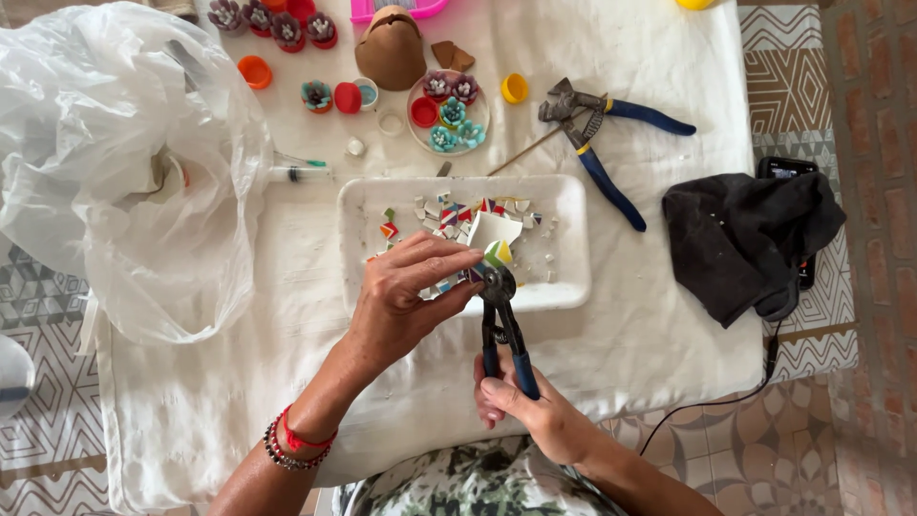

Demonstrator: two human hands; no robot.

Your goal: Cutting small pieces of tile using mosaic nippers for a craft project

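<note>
The right hand (535, 406) is squeezing the blue-handled nippers (501, 325). The left hand (406, 296) is pinching a tile piece (496, 253) in them, over the white tray (564, 277), so bits are landing inside.

- Table (669, 315): covered with a white cloth, creased, hanging over the near edge.
- Floor (821, 57): patterned tiles, geometric lines in grey, beige and white, seen right of the table and at lower left.
- Brick paving (884, 143): reddish bricks with pale joints along the right edge.
- Floor tiles at lower right (764, 449): floral pattern in brown and grey.
- Light: bright, even daylight, soft shadows.
</note>
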